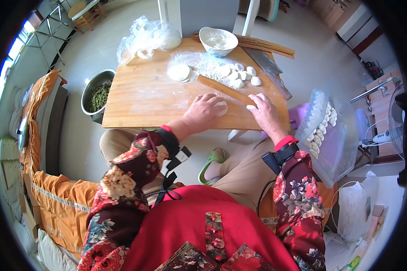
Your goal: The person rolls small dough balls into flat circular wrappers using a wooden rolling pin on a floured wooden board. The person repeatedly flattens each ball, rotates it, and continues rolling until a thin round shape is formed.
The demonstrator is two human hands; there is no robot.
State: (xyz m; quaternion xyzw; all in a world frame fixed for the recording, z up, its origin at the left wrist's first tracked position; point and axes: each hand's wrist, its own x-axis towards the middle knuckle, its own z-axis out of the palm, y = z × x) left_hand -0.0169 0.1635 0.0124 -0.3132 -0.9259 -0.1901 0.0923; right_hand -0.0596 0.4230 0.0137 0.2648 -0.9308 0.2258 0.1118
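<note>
On a floured wooden board [139, 98], my left hand [203, 111] has its fingers over a small flattened dough round [221, 108], partly hidden beneath them. My right hand [265, 110] grips the near end of a wooden rolling pin [224, 89], which slants away to the upper left. Beyond the pin lie several small dough pieces [237, 83] in loose flour. Left of them is a small stack of rolled dough wrappers [179, 72]. A bowl of flour [219, 41] stands at the board's far edge.
A cleaver [266, 66] lies along the board's right side, near a bundle of thin sticks [264, 45]. A plastic bag [149, 37] sits at the far left corner. Left, below board level, is a metal bowl of chopped green filling [100, 96]. Formed dumplings [317, 135] rest in a clear container at right.
</note>
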